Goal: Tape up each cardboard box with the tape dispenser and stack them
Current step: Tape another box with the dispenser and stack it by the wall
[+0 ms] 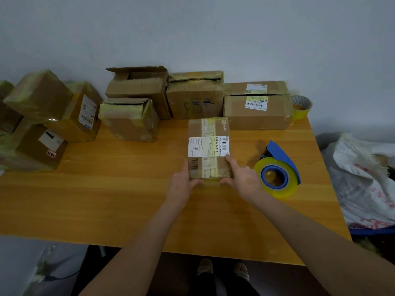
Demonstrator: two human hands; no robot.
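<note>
Small cardboard box (pixel 208 148), taped lengthwise and bearing a white shipping label (pixel 208 146), lies flat mid-table (pixel 106 189). The left hand (pixel 181 186) grips its near-left corner, thumb on the near face. The right hand (pixel 243 178) holds the near-right corner, forefinger stretched along the edge. At the box's 3 o'clock, just beside the right hand, sits the blue tape dispenser (pixel 277 171). Open boxes (pixel 194 95) line 12 o'clock and stacked boxes (pixel 40 116) stand at 9 o'clock.

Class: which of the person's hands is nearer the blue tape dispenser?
Right. The right hand grips the right side of the labelled box, close beside the tape dispenser; the left hand grips its left side, farther away.
</note>
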